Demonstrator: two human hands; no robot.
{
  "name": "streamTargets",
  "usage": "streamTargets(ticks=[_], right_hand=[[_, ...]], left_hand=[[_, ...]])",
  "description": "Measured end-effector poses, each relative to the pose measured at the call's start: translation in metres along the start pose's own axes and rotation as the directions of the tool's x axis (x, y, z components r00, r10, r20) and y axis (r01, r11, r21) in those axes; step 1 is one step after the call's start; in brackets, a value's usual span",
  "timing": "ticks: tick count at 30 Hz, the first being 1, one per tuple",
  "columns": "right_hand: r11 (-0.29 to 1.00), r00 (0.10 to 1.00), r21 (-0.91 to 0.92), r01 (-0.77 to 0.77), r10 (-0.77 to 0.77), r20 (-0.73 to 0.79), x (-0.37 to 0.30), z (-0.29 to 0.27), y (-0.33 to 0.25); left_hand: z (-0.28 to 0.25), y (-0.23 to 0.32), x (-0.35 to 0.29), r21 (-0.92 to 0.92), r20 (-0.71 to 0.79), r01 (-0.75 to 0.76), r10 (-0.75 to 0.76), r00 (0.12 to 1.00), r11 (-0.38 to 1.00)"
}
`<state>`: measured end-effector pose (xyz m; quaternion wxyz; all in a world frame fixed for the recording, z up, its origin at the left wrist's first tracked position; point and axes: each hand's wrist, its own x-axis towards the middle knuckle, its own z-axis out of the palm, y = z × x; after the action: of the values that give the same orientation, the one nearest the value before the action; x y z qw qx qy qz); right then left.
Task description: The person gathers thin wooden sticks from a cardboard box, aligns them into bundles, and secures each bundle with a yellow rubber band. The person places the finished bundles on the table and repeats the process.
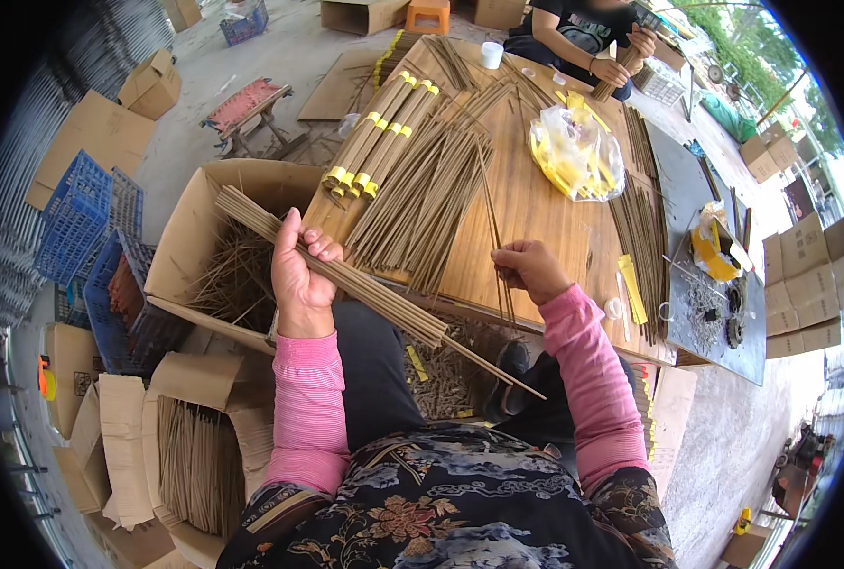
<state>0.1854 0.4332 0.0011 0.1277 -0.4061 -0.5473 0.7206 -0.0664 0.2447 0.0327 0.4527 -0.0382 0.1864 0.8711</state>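
My left hand (305, 270) is closed round a bundle of thin brown incense sticks (374, 289). One stick juts out past the bundle's lower right end. Over the table's near edge, my right hand (534, 269) pinches a few loose incense sticks (491, 204), which stand nearly upright between thumb and fingers. Between the two hands a wide pile of loose sticks (426, 204) lies on the wooden table (507, 171). Behind that pile rest several finished bundles (374, 137) bound with yellow paper bands.
A cardboard box (170, 275) of broken sticks stands left of the table, another box (199, 465) of sticks below it. A plastic bag (576, 152) of yellow strips lies on the table. Across from me a person (574, 43) holds sticks. Blue crates (75, 204) stand far left.
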Motion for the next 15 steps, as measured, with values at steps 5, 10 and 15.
streamTargets(ticks=[5, 10, 15], right_hand=[[0.997, 0.994, 0.011, 0.077, -0.076, -0.079, 0.046, 0.018, -0.006], [0.87, 0.942, -0.373, 0.323, -0.334, 0.038, -0.003, 0.025, -0.008], [0.992, 0.889, -0.123, -0.04, 0.091, 0.449, -0.128, 0.019, -0.027]], left_hand=[[0.003, 0.01, -0.005, 0.016, 0.005, -0.048, 0.048, 0.999, 0.999], [-0.002, 0.02, -0.008, 0.017, 0.039, -0.113, 0.112, 0.993, 0.993], [0.006, 0.023, -0.015, 0.05, 0.059, -0.18, 0.177, 0.982, 0.982]])
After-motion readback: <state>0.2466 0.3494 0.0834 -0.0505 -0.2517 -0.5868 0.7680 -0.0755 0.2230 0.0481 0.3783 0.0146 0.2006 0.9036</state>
